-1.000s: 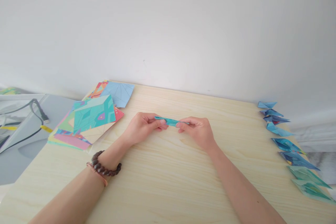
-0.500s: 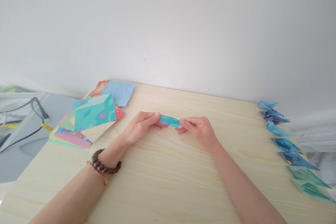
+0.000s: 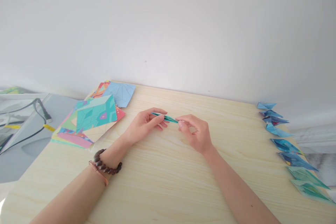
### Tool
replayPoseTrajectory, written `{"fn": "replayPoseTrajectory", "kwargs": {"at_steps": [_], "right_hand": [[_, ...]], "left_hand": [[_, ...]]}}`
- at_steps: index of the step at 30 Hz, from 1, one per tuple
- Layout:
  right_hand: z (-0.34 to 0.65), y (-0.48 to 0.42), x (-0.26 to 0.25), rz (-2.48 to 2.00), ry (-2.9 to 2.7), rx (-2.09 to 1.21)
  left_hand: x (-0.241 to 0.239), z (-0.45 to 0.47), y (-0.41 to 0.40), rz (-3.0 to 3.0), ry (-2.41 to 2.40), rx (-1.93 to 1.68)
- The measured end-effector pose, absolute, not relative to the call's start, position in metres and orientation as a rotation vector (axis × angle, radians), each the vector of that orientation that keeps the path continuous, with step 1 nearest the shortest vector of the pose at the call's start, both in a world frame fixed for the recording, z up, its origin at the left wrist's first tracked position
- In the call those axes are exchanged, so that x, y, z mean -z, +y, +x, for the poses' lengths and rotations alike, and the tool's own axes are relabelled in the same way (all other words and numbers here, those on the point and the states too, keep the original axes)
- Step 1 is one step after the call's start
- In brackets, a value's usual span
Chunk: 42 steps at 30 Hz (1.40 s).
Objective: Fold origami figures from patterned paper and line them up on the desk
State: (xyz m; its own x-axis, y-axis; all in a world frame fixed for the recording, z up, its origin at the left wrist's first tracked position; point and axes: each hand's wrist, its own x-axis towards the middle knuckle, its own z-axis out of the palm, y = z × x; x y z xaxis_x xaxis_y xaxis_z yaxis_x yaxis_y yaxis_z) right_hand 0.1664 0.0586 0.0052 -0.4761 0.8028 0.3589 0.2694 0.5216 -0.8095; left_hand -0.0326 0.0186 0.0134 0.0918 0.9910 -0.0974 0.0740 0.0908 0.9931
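Observation:
Between my hands, above the middle of the table, is a narrow piece of folded teal origami paper [image 3: 170,118], seen nearly edge-on with its layers slightly parted. My left hand [image 3: 144,123] grips its left end, thumb on the near side and fingers behind. The right end is pinched between thumb and forefinger of my right hand [image 3: 195,131]. A dark bead bracelet [image 3: 106,168] and a copper-coloured bangle [image 3: 98,172] circle my left wrist.
Patterned paper sheets [image 3: 97,113] lie overlapping at the table's left, with a light blue sheet [image 3: 120,92] behind. Several folded blue and green paper pieces [image 3: 287,145] line the right edge of the wooden table [image 3: 162,182]. Black cables [image 3: 39,110] lie beyond the left edge, and a white wall [image 3: 168,35] stands behind.
The folded paper has turned from showing its flat patterned face to nearly edge-on, its layers now parted. My right hand has shifted slightly left, and the left fingers have spread behind the paper.

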Motion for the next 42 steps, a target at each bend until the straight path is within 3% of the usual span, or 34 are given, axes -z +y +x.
{"fn": "replayPoseTrajectory", "kwargs": {"at_steps": [13, 20, 42], "right_hand": [[0.164, 0.063, 0.007, -1.007, -1.81, -1.033], [0.163, 0.06, 0.002, -0.949, -1.996, -0.824], [0.158, 0.061, 0.007, -0.796, -2.258, -0.6]], "left_hand": [[-0.016, -0.029, 0.011, 1.569, 1.368, -0.944], [-0.012, -0.028, 0.012, 1.986, 1.447, -0.953], [-0.005, -0.026, 0.015, 1.971, 1.62, -0.939]]}}
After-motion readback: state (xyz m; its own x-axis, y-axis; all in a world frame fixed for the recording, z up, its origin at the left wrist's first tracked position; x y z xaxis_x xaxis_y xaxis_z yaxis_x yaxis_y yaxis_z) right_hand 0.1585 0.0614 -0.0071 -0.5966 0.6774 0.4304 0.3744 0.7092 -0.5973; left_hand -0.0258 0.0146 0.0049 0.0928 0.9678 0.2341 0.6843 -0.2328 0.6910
